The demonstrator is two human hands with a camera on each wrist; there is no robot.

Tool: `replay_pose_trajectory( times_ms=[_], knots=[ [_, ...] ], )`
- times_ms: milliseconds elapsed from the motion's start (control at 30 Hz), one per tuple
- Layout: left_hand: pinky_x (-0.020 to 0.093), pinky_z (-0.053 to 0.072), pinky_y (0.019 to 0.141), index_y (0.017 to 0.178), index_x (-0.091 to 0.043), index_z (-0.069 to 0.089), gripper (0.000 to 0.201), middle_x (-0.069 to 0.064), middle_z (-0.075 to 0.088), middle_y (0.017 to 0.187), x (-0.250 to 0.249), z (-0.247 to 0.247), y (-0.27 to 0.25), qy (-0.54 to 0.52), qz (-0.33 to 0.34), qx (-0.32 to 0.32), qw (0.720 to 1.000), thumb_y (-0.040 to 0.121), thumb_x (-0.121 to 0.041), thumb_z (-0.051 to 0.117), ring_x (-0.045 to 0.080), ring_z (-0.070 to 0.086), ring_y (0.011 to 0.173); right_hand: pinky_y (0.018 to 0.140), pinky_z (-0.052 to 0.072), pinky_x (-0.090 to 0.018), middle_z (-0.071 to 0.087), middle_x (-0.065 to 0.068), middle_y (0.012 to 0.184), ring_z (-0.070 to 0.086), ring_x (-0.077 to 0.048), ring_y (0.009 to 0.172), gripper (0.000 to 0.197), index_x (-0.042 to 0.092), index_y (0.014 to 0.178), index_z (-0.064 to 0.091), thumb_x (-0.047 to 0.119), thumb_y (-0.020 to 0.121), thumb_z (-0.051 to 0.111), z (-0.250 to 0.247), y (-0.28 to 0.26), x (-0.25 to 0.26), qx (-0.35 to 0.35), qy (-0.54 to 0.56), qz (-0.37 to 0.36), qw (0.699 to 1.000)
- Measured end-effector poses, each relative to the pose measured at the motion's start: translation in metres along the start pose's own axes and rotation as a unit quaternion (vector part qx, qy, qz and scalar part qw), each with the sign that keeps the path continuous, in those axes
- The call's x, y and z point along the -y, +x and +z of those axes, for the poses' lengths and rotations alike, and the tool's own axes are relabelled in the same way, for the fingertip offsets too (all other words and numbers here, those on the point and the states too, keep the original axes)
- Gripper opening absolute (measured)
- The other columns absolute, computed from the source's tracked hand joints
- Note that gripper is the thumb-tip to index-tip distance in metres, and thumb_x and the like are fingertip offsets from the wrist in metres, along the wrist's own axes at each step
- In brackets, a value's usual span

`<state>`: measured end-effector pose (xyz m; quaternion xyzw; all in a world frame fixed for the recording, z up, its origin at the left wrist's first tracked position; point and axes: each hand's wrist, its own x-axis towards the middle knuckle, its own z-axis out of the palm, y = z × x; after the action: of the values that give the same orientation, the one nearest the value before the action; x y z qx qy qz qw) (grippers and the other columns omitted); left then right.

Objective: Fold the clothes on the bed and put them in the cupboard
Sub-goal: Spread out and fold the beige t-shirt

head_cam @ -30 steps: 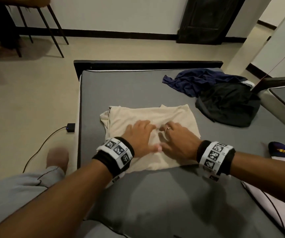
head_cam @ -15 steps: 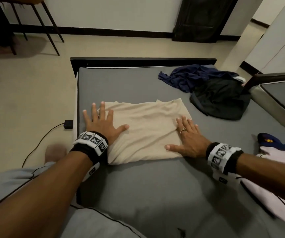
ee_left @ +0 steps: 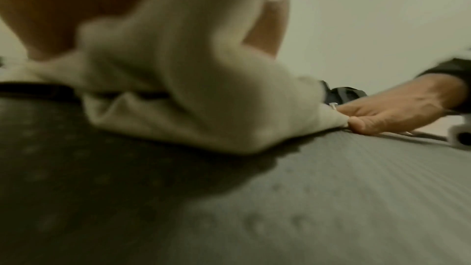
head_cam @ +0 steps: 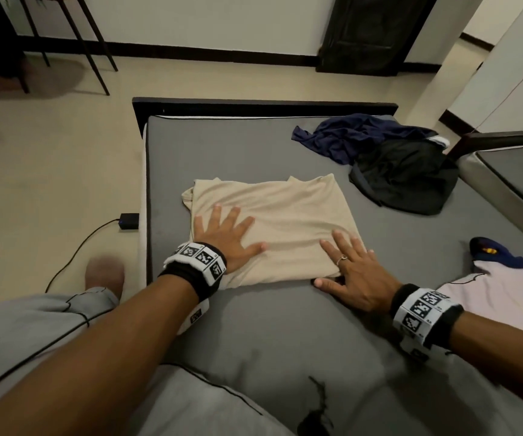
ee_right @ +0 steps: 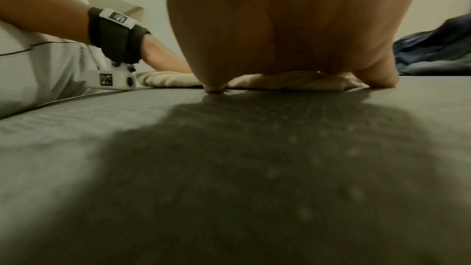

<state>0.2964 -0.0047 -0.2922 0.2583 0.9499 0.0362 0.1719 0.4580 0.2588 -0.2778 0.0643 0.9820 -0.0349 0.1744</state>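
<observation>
A folded beige shirt (head_cam: 285,221) lies flat in the middle of the grey bed (head_cam: 222,146). My left hand (head_cam: 225,234) presses on its near left part with fingers spread flat. My right hand (head_cam: 353,269) lies flat on the shirt's near right corner, its thumb on the sheet. In the left wrist view the beige shirt (ee_left: 193,92) bunches under my palm, and the right hand (ee_left: 397,108) touches its corner. In the right wrist view the beige shirt (ee_right: 293,83) shows as a thin layer under my fingers.
A navy garment (head_cam: 354,136) and a black garment (head_cam: 408,177) lie crumpled at the bed's far right. A pale pink garment (head_cam: 505,294) with a dark blue piece (head_cam: 493,250) lies at the near right. A charger and cable (head_cam: 128,220) sit on the floor to the left.
Both hands slid apart from the shirt's middle to its sides, smoothing it. Since half a second ago the left hand has moved inward onto the shirt and the right hand toward the near corner.
</observation>
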Motion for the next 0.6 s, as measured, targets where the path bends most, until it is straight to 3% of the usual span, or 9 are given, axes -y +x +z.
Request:
replay_pose_trajectory(
  times_ms=[100, 167, 233, 300, 367, 433, 533, 600],
  knots=[
    [0.067, -0.007, 0.114, 0.155, -0.045, 0.003, 0.073, -0.011, -0.016, 0.164, 0.017, -0.009, -0.002, -0.048, -0.101, -0.021, 0.994, 0.090, -0.076, 0.017, 0.034, -0.017, 0.150, 0.123, 0.007, -0.055, -0.012, -0.009, 0.167, -0.004, -0.033, 0.154, 0.112, 0.041, 0.158, -0.005, 0.101, 0.065, 0.010, -0.007, -0.003, -0.009, 0.007, 0.018, 0.061, 0.998],
    [0.065, -0.007, 0.115, 0.157, -0.035, 0.010, 0.069, -0.001, -0.012, 0.166, 0.020, -0.019, -0.007, -0.033, -0.137, -0.075, 0.987, 0.096, -0.065, 0.022, 0.039, -0.014, 0.150, 0.123, 0.005, -0.057, -0.005, -0.013, 0.168, -0.002, -0.035, 0.154, 0.115, 0.038, 0.159, 0.000, 0.101, 0.063, 0.005, -0.016, -0.005, -0.004, 0.006, 0.016, 0.076, 0.997],
    [0.064, -0.006, 0.117, 0.157, -0.024, 0.016, 0.070, 0.009, -0.010, 0.166, 0.017, -0.025, -0.010, 0.026, -0.109, -0.153, 0.982, 0.097, -0.056, 0.031, 0.040, -0.013, 0.150, 0.123, -0.001, -0.056, -0.007, -0.010, 0.168, -0.008, -0.032, 0.154, 0.113, 0.031, 0.160, 0.007, 0.098, 0.069, 0.004, -0.025, -0.005, 0.010, -0.024, -0.002, 0.055, 0.998],
    [0.062, -0.003, 0.118, 0.157, -0.023, 0.015, 0.073, 0.009, -0.010, 0.166, 0.005, -0.026, -0.013, 0.057, -0.002, -0.205, 0.977, 0.095, -0.058, 0.034, 0.038, -0.011, 0.151, 0.123, -0.005, -0.053, -0.013, -0.004, 0.167, -0.015, -0.028, 0.153, 0.102, 0.029, 0.160, 0.009, 0.092, 0.080, 0.012, -0.032, -0.007, 0.028, -0.064, -0.019, -0.006, 0.998],
    [0.059, 0.000, 0.119, 0.157, -0.027, 0.010, 0.075, 0.004, -0.014, 0.165, -0.011, -0.019, -0.020, 0.046, 0.108, -0.167, 0.979, 0.095, -0.062, 0.032, 0.032, -0.011, 0.152, 0.124, -0.003, -0.051, -0.012, -0.002, 0.167, -0.014, -0.026, 0.153, 0.090, 0.030, 0.160, 0.008, 0.082, 0.088, 0.020, -0.035, -0.004, 0.046, -0.056, -0.003, -0.072, 0.996],
    [0.057, 0.002, 0.120, 0.158, -0.029, 0.006, 0.072, 0.000, -0.015, 0.166, -0.025, -0.006, -0.024, 0.045, 0.158, -0.083, 0.983, 0.098, -0.062, 0.030, 0.029, -0.010, 0.152, 0.123, 0.001, -0.052, -0.012, -0.002, 0.168, -0.011, -0.028, 0.154, 0.083, 0.031, 0.160, 0.005, 0.075, 0.090, 0.013, -0.031, 0.005, 0.061, -0.008, 0.005, -0.113, 0.994],
    [0.057, -0.003, 0.118, 0.158, -0.034, 0.006, 0.065, -0.005, -0.009, 0.166, -0.028, 0.006, -0.023, 0.074, 0.154, -0.024, 0.985, 0.101, -0.059, 0.024, 0.026, -0.009, 0.152, 0.118, 0.007, -0.063, -0.014, -0.004, 0.167, -0.009, -0.035, 0.154, 0.083, 0.036, 0.159, -0.002, 0.071, 0.084, -0.005, -0.018, 0.020, 0.071, 0.032, -0.077, -0.149, 0.985],
    [0.058, -0.008, 0.118, 0.156, -0.042, 0.003, 0.071, -0.009, -0.011, 0.166, -0.022, 0.006, -0.018, 0.067, 0.126, -0.013, 0.990, 0.094, -0.070, 0.023, 0.025, -0.014, 0.152, 0.115, 0.010, -0.069, -0.016, -0.002, 0.167, -0.010, -0.039, 0.153, 0.066, 0.038, 0.159, -0.002, 0.061, 0.098, 0.005, -0.014, 0.022, 0.070, 0.047, -0.117, -0.171, 0.977]
  ],
)
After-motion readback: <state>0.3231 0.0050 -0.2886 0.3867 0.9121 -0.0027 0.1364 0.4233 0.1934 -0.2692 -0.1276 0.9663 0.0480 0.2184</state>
